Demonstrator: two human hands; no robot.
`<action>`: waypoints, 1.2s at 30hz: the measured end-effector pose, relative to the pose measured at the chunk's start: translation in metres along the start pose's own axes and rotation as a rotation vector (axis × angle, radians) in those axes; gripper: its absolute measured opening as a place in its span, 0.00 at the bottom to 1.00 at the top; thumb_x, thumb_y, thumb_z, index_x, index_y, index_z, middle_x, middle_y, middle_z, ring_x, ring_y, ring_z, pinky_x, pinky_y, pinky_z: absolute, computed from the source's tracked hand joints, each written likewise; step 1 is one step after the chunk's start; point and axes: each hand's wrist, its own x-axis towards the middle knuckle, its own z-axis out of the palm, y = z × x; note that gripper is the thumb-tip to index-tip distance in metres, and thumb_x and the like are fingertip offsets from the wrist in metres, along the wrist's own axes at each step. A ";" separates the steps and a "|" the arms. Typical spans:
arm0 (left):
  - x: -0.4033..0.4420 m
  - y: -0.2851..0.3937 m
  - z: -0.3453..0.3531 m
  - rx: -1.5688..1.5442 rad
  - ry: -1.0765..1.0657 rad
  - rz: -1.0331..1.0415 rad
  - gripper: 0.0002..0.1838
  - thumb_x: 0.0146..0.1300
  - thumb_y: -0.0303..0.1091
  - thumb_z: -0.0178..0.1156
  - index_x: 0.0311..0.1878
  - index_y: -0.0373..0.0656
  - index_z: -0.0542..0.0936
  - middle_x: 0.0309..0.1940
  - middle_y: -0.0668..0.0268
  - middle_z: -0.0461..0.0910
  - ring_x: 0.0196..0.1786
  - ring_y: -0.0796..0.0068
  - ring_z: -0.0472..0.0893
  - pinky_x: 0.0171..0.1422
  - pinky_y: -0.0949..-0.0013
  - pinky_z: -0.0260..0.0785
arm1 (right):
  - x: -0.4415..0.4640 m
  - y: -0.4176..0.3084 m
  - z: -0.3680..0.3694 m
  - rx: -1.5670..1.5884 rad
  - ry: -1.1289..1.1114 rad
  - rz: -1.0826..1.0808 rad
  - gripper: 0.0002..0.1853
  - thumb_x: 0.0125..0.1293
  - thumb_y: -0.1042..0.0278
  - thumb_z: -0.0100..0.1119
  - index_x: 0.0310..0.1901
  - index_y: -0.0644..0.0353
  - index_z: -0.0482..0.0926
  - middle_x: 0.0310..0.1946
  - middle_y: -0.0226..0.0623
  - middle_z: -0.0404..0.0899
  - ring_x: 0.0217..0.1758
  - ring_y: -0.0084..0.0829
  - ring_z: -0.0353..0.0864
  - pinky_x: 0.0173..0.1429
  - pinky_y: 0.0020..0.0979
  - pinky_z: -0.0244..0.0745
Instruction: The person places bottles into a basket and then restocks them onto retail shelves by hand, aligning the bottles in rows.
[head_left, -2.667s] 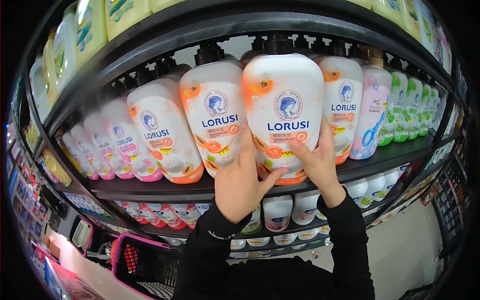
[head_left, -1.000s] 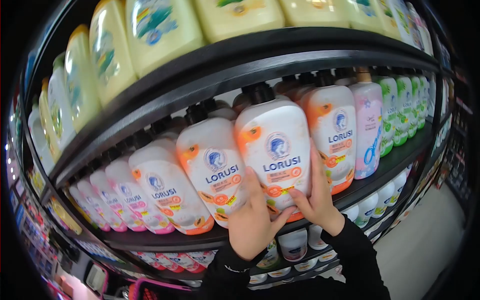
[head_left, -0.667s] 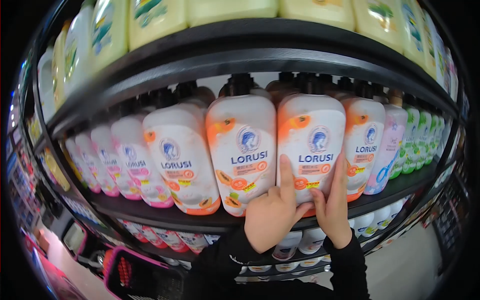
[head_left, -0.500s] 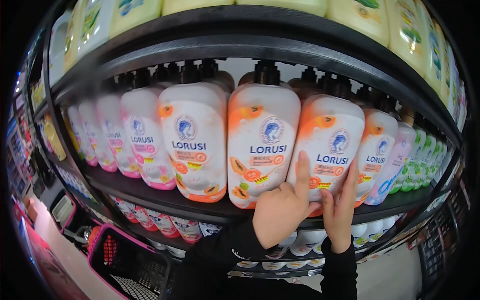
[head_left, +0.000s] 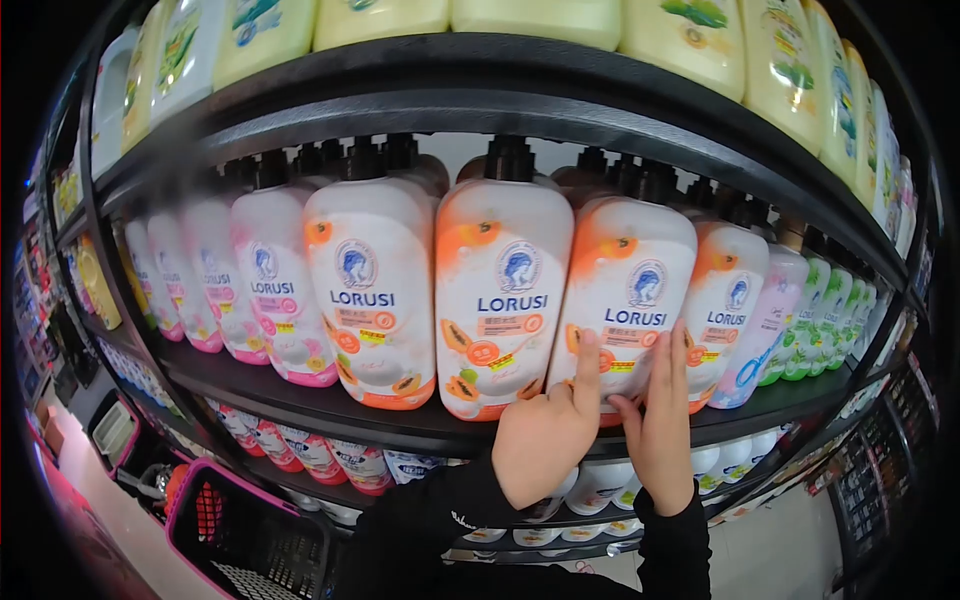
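Observation:
A white and orange LORUSI pump bottle (head_left: 640, 245) stands upright on the black shelf, its black pump behind the shelf edge above. My left hand (head_left: 548, 435) rests its outstretched fingers against the bottle's lower left front, beside the neighbouring bottle. Along the lower right front lie the straight fingers of my right hand (head_left: 662, 430), with the thumb near the base. Neither hand is wrapped around the bottle. To the left stands a matching papaya-print pump bottle (head_left: 510, 260), and to the right another orange-topped bottle (head_left: 728, 270).
Pink-bottomed bottles (head_left: 275, 250) line the left of the shelf; green bottles (head_left: 828, 305) stand at the right. Above, a black shelf edge (head_left: 480, 100) carries yellow bottles (head_left: 685, 50). Below are more containers (head_left: 600, 487) and a black basket with a pink rim (head_left: 190, 490).
The view has shifted, so the bottles sit further left. My left fingers have slid lower on the bottle. My right hand stays against its right front.

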 end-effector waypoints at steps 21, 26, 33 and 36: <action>-0.009 0.006 -0.027 -0.185 -0.078 -0.016 0.47 0.39 0.41 0.68 0.61 0.28 0.56 0.32 0.57 0.76 0.28 0.66 0.78 0.28 0.72 0.69 | -0.008 0.001 -0.009 -0.014 0.019 -0.121 0.35 0.47 0.78 0.59 0.59 0.70 0.57 0.59 0.54 0.56 0.60 0.51 0.61 0.60 0.43 0.60; -0.014 0.019 -0.049 -0.136 -0.062 0.104 0.43 0.40 0.44 0.67 0.59 0.31 0.62 0.44 0.54 0.73 0.44 0.61 0.75 0.48 0.66 0.68 | -0.021 -0.004 -0.040 -0.145 -0.168 -0.228 0.23 0.49 0.74 0.55 0.50 0.69 0.68 0.55 0.52 0.63 0.58 0.48 0.64 0.56 0.40 0.66; -0.021 0.033 -0.063 -0.185 -0.267 0.246 0.37 0.41 0.43 0.68 0.57 0.43 0.67 0.50 0.57 0.71 0.51 0.60 0.71 0.56 0.59 0.62 | -0.050 0.013 -0.069 0.018 -0.015 -0.347 0.17 0.46 0.72 0.58 0.41 0.64 0.75 0.43 0.44 0.75 0.43 0.42 0.76 0.41 0.35 0.75; -0.033 0.033 -0.046 -0.350 -0.233 0.373 0.32 0.42 0.41 0.67 0.53 0.44 0.70 0.46 0.60 0.74 0.46 0.64 0.75 0.54 0.60 0.64 | -0.071 0.027 -0.074 0.164 0.085 -0.409 0.16 0.47 0.71 0.61 0.40 0.63 0.75 0.41 0.44 0.75 0.38 0.41 0.77 0.38 0.33 0.76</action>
